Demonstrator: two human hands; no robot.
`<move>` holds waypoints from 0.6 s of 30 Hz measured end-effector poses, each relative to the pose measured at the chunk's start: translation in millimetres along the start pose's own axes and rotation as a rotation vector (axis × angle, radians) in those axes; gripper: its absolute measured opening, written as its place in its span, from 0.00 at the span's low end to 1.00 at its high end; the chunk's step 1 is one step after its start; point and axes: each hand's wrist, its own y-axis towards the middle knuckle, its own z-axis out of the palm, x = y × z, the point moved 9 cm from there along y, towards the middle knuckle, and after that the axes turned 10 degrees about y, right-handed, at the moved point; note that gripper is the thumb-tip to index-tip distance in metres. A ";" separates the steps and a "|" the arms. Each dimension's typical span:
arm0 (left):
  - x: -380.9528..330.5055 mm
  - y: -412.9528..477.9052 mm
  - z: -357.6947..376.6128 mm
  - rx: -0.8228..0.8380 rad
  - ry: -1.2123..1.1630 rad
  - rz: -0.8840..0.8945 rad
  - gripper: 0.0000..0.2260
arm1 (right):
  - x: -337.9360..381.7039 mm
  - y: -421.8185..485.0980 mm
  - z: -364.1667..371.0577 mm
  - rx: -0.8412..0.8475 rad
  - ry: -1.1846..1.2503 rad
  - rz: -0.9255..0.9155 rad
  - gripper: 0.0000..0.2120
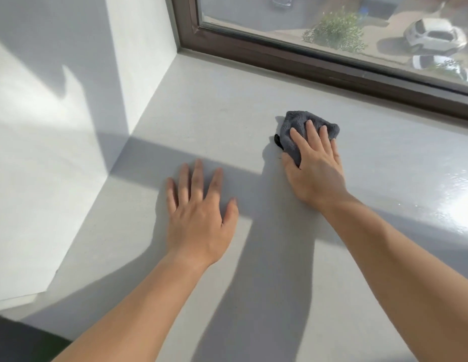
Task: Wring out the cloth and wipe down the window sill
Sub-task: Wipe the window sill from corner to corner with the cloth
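Note:
A small grey cloth [298,126] lies bunched on the wide pale grey window sill [214,105], a little way in from the window frame. My right hand [315,165] presses down on it, fingers spread over its top and thumb against its left side. My left hand [198,212] rests flat on the sill to the left and nearer to me, fingers apart, holding nothing. A wet, shiny patch of sill [452,205] glints in the sun at the right.
A dark brown window frame [306,64] runs along the back of the sill, with glass above it. The white side wall of the recess [138,61] closes the sill on the left. The sill's front edge [26,325] shows at bottom left.

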 end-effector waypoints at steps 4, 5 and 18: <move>-3.0 -5.2 0.5 0.006 -0.145 0.079 0.31 | -13.7 -19.6 -3.8 -0.119 0.005 0.229 0.27; -3.3 -6.7 -1.7 -0.007 -0.158 0.098 0.30 | 11.1 -14.2 6.7 -0.095 0.004 0.158 0.27; 22.9 -29.0 11.6 0.022 0.063 0.143 0.29 | -14.9 -59.6 14.7 -0.030 -0.020 0.261 0.28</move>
